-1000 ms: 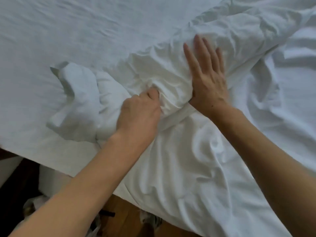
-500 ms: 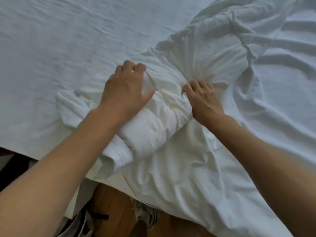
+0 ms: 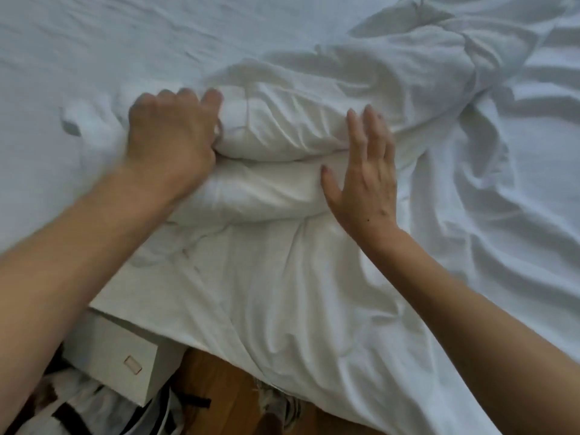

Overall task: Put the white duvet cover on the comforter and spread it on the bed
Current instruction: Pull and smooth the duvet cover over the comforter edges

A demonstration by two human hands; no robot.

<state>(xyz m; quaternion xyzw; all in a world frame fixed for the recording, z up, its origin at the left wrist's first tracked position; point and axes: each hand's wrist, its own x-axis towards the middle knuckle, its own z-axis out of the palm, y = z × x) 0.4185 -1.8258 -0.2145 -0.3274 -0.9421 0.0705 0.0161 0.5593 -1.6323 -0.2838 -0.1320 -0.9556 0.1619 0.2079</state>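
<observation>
Your bed [image 3: 94, 42] fills most of the view, its white sheet lightly creased, and the white duvet cover [image 3: 314, 293] lies rumpled across its near right part, draping over the near edge toward the wooden floor [image 3: 213, 387]. The comforter [image 3: 282, 136] sits bunched in a thick roll at the middle of the bed, wrapped in the cover's folds. Your left hand [image 3: 171, 142] grips the roll's left end, fingers curled into the fabric. Your right hand [image 3: 365, 174] presses flat on the roll's right side, fingers straight and slightly spread. A white box [image 3: 125, 365] stands on the floor beside the bed's near edge.
</observation>
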